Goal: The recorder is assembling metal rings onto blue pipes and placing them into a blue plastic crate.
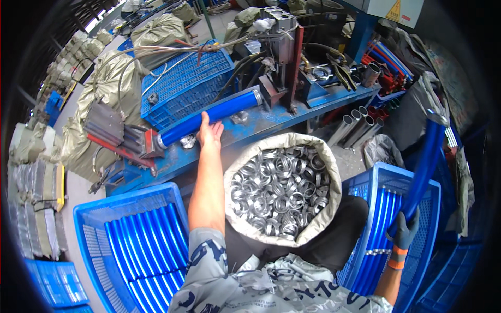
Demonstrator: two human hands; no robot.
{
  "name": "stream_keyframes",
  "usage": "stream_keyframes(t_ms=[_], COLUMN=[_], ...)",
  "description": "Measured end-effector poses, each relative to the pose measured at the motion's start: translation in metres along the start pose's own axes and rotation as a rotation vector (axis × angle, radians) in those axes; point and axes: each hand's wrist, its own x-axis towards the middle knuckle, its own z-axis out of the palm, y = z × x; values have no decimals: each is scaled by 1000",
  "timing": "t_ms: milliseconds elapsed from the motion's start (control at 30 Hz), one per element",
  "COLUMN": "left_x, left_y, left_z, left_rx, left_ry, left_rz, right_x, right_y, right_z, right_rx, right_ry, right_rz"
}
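Note:
A blue tube (223, 108) lies between the two end blocks of a bench machine, with a silvery ring at each end. My bare left hand (210, 133) is at its near side, fingers stretched out and thumb toward the tube; it looks to touch it without wrapping round. My right hand (404, 232), in a grey glove with an orange cuff, is closed round the lower end of another blue tube (429, 151). That tube slants up and away, over the right crate. Between my legs stands a pale sack (334, 177) full of silvery metal rings (282, 195).
A blue crate (83, 208) of blue tubes stands at my left, another crate (436, 190) at my right. The blue workbench (219, 143) carries a clamp block (112, 128), an upright press (284, 57) and hoses. Behind it sits an upturned blue basket (182, 78). Bare metal pipes (355, 125) lean beyond the sack.

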Motion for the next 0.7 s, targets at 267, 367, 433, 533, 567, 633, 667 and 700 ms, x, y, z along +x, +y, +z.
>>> stream_keyframes(t_ms=[267, 367, 433, 533, 567, 633, 667, 700], left_x=[-37, -37, -57, -113, -124, -154, -167, -178], left_y=[-31, 26, 24, 25, 15, 18, 17, 16], left_z=[-14, -112, -160, -199, -215, -243, -256, -267], left_rx=[99, 78, 122, 329, 380, 516, 574, 579], left_ry=[-16, -163, -249, -84, -41, 80, 141, 140], left_rz=[-85, -19, 122, 235, 212, 235, 259, 258], right_x=[-66, -79, -89, -100, -100, -96, -93, -86], right_y=[157, 194, 242, 281, 296, 306, 313, 320], right_z=[-149, -117, -145, -160, -172, -165, -163, -163], right_rx=[-257, -248, -739, -621, -728, -811, -885, -885], right_ry=[370, 202, 218, 249, 289, 270, 254, 252], right_rz=[-139, 35, 75, 235, 170, 248, 245, 250])
